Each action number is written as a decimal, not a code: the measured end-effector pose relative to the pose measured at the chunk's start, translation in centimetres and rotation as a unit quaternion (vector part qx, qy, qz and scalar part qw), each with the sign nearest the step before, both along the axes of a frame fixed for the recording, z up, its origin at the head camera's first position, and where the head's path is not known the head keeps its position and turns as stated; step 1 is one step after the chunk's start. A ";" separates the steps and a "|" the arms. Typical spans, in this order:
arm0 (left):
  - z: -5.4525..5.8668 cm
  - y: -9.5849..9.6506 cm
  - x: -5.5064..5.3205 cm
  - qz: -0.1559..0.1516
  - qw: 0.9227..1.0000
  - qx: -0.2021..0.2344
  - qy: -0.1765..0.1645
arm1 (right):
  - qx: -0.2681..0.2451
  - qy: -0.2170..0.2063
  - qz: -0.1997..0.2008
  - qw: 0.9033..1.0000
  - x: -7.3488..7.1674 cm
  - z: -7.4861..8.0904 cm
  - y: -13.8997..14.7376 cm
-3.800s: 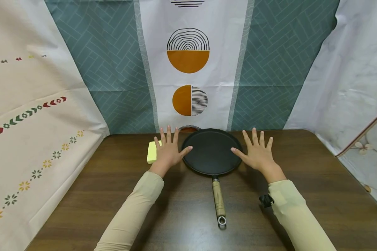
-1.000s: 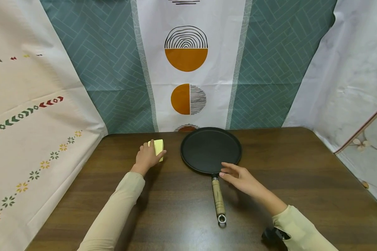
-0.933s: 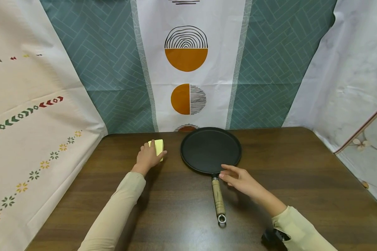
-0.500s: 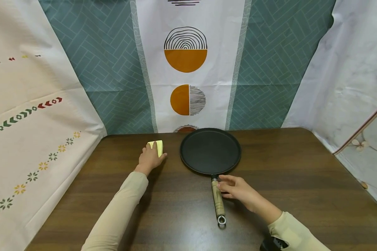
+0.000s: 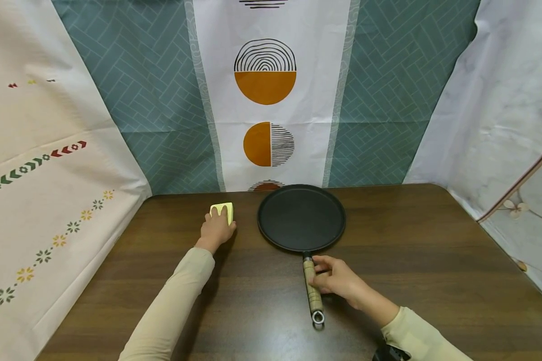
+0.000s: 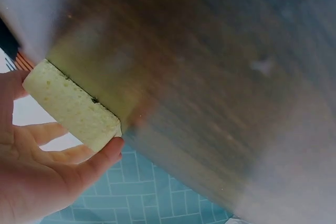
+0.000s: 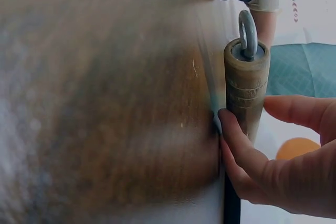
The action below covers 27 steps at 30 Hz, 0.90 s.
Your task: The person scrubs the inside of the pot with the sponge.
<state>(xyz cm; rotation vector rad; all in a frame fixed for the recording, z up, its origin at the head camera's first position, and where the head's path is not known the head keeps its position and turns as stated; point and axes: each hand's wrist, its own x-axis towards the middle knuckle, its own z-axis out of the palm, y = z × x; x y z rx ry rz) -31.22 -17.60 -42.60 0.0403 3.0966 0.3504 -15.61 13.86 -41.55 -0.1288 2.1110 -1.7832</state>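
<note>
A pale yellow sponge (image 5: 222, 211) lies at the back left of the table. My left hand (image 5: 217, 230) holds it, thumb on its right side and fingers over the top; the left wrist view shows the porous side of the sponge (image 6: 73, 106) between thumb and fingers. Right of it, a round black crepe pan (image 5: 301, 216) rests flat, its wooden handle (image 5: 314, 298) pointing toward me. My right hand (image 5: 339, 281) pinches the upper part of that handle from the right. In the right wrist view, thumb and fingers (image 7: 239, 145) lie on opposite sides of the handle (image 7: 245, 85).
Both things stand on a dark brown wooden table (image 5: 253, 311). A teal and white patterned cloth (image 5: 271, 115) hangs along its back edge. Cream cloth (image 5: 49, 200) borders the left, whitish cloth (image 5: 488, 125) the right. A metal ring (image 5: 317, 317) ends the handle.
Both hands were spread flat-fingered over the table at first. The left went to the sponge and shifted its hold; the right came down and back along the pan onto its handle.
</note>
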 end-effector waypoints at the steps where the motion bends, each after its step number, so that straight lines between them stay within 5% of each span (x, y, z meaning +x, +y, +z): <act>1: 0.0 0.0 0.0 -0.001 1.000 -0.002 0.001 | -0.002 0.001 0.002 1.000 0.0 0.0 0.0; 19: -0.4 0.4 -0.3 -0.030 0.999 0.001 0.039 | 0.002 -0.007 -0.006 1.000 -0.4 0.0 0.2; 27: 0.9 1.9 0.3 -0.045 0.998 0.014 0.048 | 0.003 -0.012 -0.007 1.000 -0.5 0.0 0.3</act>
